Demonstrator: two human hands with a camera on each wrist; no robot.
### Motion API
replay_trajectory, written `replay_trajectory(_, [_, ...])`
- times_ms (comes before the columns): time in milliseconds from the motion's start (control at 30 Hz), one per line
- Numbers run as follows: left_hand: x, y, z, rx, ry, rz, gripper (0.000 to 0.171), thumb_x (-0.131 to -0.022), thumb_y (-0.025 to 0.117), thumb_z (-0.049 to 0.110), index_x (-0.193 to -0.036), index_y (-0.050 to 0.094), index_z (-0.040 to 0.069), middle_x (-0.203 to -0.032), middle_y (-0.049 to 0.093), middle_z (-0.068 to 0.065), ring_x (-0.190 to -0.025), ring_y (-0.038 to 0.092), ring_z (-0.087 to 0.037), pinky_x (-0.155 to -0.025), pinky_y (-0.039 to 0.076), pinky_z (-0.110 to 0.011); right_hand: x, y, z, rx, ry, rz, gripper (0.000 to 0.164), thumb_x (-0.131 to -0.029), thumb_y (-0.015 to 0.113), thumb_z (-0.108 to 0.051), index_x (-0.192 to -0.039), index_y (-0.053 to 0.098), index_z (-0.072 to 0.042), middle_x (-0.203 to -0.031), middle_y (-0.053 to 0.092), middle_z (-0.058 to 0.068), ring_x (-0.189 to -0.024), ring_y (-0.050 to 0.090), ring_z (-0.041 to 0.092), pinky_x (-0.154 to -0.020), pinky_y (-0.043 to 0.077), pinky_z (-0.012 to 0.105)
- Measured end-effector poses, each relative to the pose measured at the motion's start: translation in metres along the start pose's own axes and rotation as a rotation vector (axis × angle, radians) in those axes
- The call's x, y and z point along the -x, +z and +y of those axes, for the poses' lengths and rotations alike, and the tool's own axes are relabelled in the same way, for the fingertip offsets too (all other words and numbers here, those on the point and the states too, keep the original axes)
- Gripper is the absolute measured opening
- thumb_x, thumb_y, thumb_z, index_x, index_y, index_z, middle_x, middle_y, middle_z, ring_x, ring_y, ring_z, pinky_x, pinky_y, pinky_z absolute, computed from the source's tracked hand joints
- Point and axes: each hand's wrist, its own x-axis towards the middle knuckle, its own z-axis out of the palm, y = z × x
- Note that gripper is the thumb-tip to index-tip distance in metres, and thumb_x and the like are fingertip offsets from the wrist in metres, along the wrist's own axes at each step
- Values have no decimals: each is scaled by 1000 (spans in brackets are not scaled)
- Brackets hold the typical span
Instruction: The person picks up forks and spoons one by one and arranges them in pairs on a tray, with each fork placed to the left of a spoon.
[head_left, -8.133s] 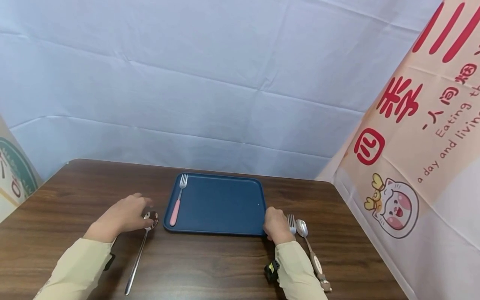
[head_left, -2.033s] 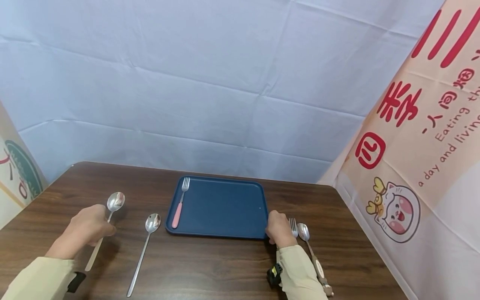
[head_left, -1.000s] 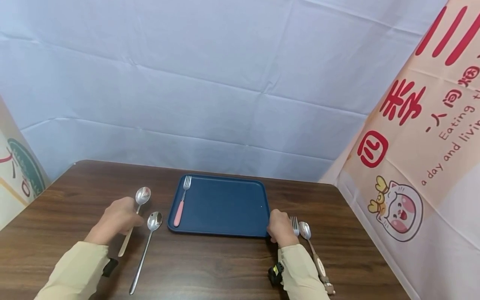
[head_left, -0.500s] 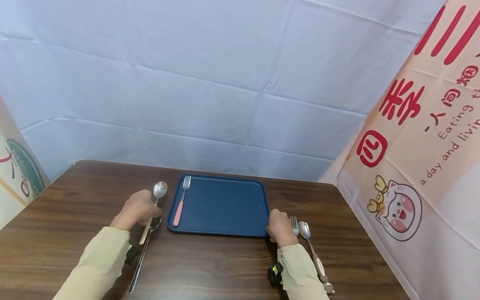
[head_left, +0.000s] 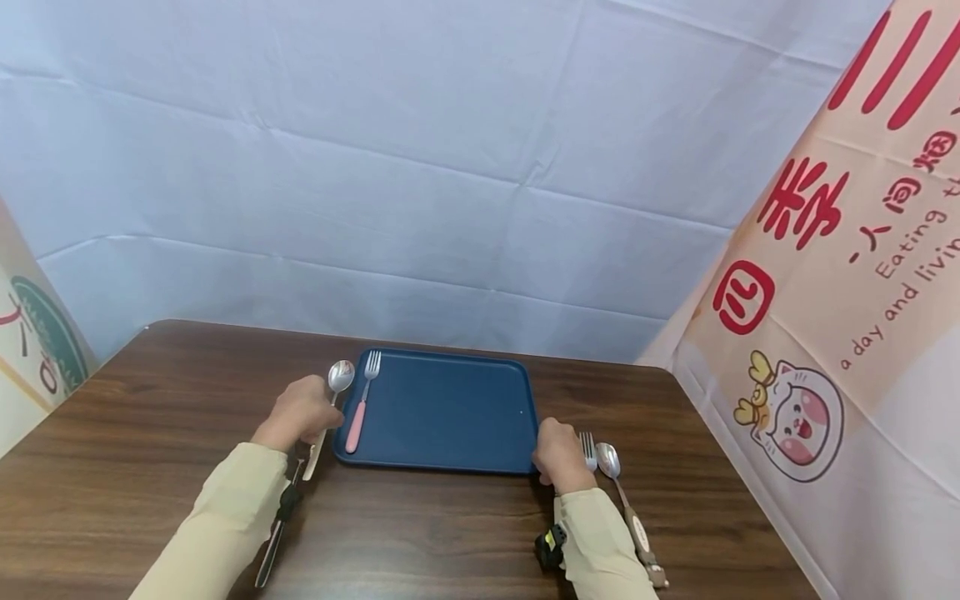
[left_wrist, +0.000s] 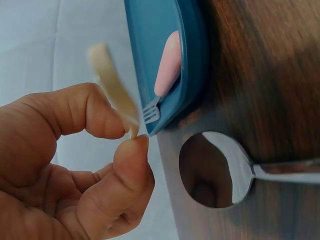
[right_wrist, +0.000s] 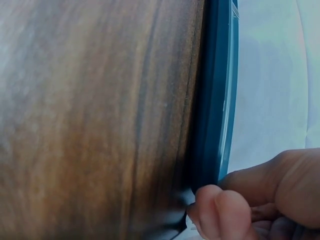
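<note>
My left hand pinches a spoon with a cream handle between thumb and forefinger. The spoon's bowl points away from me, just left of the blue tray. In the left wrist view the handle rises above the pinch. On the tray's left side lies a fork with a pink handle. My right hand grips the tray's near right corner, with thumb and curled fingers at its rim in the right wrist view. Below my left hand a long metal spoon lies on the table, partly hidden in the head view.
Right of my right hand lie another fork, mostly covered by the hand, and a spoon with a brown decorated handle. The wooden table ends at a pale cloth backdrop. A printed banner hangs on the right.
My left hand, empty at first over the long spoon, picked up the cream-handled spoon farther left and carried it right to the tray's left edge. My right hand stays at the tray corner.
</note>
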Motion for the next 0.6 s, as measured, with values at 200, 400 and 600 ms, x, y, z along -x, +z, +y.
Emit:
replay_trajectory(200, [-3,5,3,-9,16,15,10,-70,64,2,-70,54,-1,-55,46,-7,-42,46,-17,-42,38,-27,0,0,1,-7,-5,-6,7,-81,56,10,-84,61,7,-66,54,16,-40,54,16,-39,43,25])
replay_trajectory(400, [-7,8,9,14,32,18,10,-71,65,2,-70,55,-1,-57,47,-7,-43,47,-17,-43,39,-28,0,-2,1,-2,-3,-7,7,-81,56,11,-81,61,6,-65,53,16,-41,54,17,-39,44,25])
replay_trajectory(600, [-11,13,16,23,21,18,13,-74,67,7,-73,58,-3,-60,52,-9,-46,50,-19,-44,41,-28,1,-1,0,-15,6,-6,7,-81,56,11,-83,61,6,-70,54,18,-42,53,18,-39,44,25])
